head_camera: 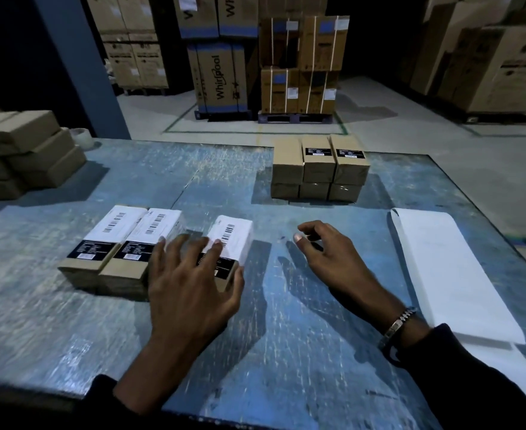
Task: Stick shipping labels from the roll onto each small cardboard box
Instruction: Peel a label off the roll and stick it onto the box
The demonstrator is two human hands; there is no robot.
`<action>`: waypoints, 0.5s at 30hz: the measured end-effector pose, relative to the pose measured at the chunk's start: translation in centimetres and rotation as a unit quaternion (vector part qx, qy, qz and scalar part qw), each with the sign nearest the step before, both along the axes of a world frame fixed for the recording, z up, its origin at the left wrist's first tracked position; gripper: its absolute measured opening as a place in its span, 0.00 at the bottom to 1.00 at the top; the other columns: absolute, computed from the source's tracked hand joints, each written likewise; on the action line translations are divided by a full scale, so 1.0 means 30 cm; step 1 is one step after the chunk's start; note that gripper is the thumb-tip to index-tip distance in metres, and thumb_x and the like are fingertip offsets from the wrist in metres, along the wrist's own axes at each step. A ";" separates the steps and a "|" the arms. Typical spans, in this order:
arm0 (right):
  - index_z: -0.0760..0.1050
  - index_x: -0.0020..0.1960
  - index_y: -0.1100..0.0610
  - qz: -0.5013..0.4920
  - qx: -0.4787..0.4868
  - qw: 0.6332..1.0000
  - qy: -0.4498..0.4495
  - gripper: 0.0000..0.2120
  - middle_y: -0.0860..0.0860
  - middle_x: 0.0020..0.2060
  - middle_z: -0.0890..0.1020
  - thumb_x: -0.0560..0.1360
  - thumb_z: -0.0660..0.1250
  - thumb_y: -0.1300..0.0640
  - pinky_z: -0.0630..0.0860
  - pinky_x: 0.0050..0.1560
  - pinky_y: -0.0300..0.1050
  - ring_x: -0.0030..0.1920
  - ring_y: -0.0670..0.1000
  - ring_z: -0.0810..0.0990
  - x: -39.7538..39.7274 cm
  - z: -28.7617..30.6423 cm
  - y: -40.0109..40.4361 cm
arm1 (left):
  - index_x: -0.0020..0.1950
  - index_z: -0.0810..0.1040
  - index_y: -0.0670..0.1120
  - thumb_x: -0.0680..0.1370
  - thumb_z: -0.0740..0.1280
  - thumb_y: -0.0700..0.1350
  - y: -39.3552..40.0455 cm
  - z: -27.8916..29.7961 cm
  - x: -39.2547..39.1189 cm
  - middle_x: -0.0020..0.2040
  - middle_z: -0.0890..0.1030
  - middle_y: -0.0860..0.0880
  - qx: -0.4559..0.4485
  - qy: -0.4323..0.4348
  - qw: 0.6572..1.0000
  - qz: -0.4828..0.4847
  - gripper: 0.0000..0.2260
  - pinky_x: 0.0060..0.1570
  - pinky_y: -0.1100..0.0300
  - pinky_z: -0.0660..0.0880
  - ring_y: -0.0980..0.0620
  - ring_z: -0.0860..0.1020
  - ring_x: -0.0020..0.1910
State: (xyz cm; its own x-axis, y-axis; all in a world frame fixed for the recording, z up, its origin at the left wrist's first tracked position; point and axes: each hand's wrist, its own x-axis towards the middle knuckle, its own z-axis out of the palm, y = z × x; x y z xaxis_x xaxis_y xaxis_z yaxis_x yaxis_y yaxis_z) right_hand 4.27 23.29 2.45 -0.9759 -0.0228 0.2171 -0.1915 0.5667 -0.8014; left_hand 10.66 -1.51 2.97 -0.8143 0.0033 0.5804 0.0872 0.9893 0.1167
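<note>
Head view, over a scratched blue-painted tabletop [255, 352]. Left hand [190, 283] spread flat, fingers straight, pressing down on the near end of a small brown cardboard box with a white barcode label [233, 240]; nothing gripped. Just left of it, two more small labelled cardboard boxes [122, 243] side by side, touching each other, the nearer one touching or almost touching the left hand's fingers. Right hand [326, 256] hovering low over the bare tabletop, well apart from any box, fingers loosely curled, holding nothing; metal link bracelet [399, 322] on the wrist, dark sleeve behind it. To the right, a long white strip of label backing paper [447, 271] lying flat, running toward the near right corner. Farther back, a two-layer block of small brown boxes [317, 169], black printed stickers on two of the top ones, no white labels. At far left, a loose pile of plain brown boxes [25, 150], a roll of clear tape [81, 136] beside it. Beyond the table, large stacked appliance cartons [221, 76] on the warehouse floor.
</note>
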 end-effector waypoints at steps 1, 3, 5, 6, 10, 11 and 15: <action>0.78 0.69 0.50 0.002 0.009 1.000 0.001 0.16 0.46 0.63 0.81 0.85 0.66 0.44 0.78 0.65 0.49 0.63 0.46 0.79 0.000 -0.002 -0.001 | 0.64 0.86 0.48 0.78 0.68 0.61 -0.021 0.003 -0.001 0.67 0.83 0.44 -0.004 -0.003 1.000 0.021 0.22 0.79 0.38 0.59 0.38 0.74 0.72; 0.78 0.69 0.50 0.009 0.035 0.999 0.004 0.16 0.46 0.64 0.80 0.85 0.66 0.44 0.78 0.64 0.47 0.63 0.46 0.79 0.000 -0.006 0.001 | 0.64 0.86 0.48 0.78 0.66 0.61 -0.060 0.009 -0.013 0.68 0.82 0.43 -0.013 -0.009 0.999 0.049 0.22 0.79 0.36 0.58 0.37 0.73 0.73; 0.78 0.69 0.50 0.016 0.055 0.998 0.010 0.17 0.46 0.63 0.80 0.84 0.66 0.43 0.78 0.63 0.47 0.63 0.46 0.80 0.000 -0.011 0.004 | 0.65 0.85 0.48 0.79 0.65 0.60 -0.099 0.010 -0.027 0.68 0.82 0.42 -0.015 -0.010 0.998 0.061 0.22 0.77 0.35 0.61 0.36 0.74 0.72; 0.78 0.69 0.50 0.017 0.059 0.998 0.013 0.17 0.46 0.63 0.80 0.84 0.66 0.43 0.78 0.63 0.47 0.63 0.46 0.80 0.000 -0.013 0.005 | 0.66 0.84 0.48 0.79 0.65 0.60 -0.115 0.012 -0.030 0.68 0.82 0.41 -0.007 -0.012 0.998 0.064 0.23 0.75 0.35 0.64 0.36 0.75 0.71; 0.78 0.69 0.50 0.013 0.064 0.998 0.019 0.17 0.46 0.62 0.81 0.84 0.67 0.43 0.77 0.61 0.43 0.62 0.45 0.80 -0.007 -0.018 0.007 | 0.69 0.83 0.49 0.79 0.66 0.62 -0.134 0.022 -0.021 0.67 0.82 0.40 0.034 -0.015 0.997 0.062 0.25 0.65 0.41 0.74 0.38 0.78 0.65; 0.78 0.68 0.50 0.014 0.066 0.997 0.020 0.17 0.46 0.62 0.81 0.84 0.67 0.43 0.77 0.61 0.43 0.62 0.45 0.80 -0.008 -0.019 0.006 | 0.69 0.83 0.49 0.79 0.66 0.61 -0.130 0.024 -0.019 0.67 0.82 0.40 0.033 -0.012 0.997 0.064 0.24 0.64 0.42 0.75 0.38 0.78 0.64; 0.78 0.69 0.50 0.018 0.072 0.997 0.020 0.17 0.46 0.62 0.80 0.84 0.67 0.43 0.74 0.59 0.40 0.61 0.44 0.79 -0.009 -0.023 0.009 | 0.65 0.84 0.45 0.78 0.68 0.57 -0.110 0.026 -0.019 0.63 0.84 0.39 0.022 0.000 0.998 0.065 0.22 0.60 0.40 0.78 0.36 0.80 0.62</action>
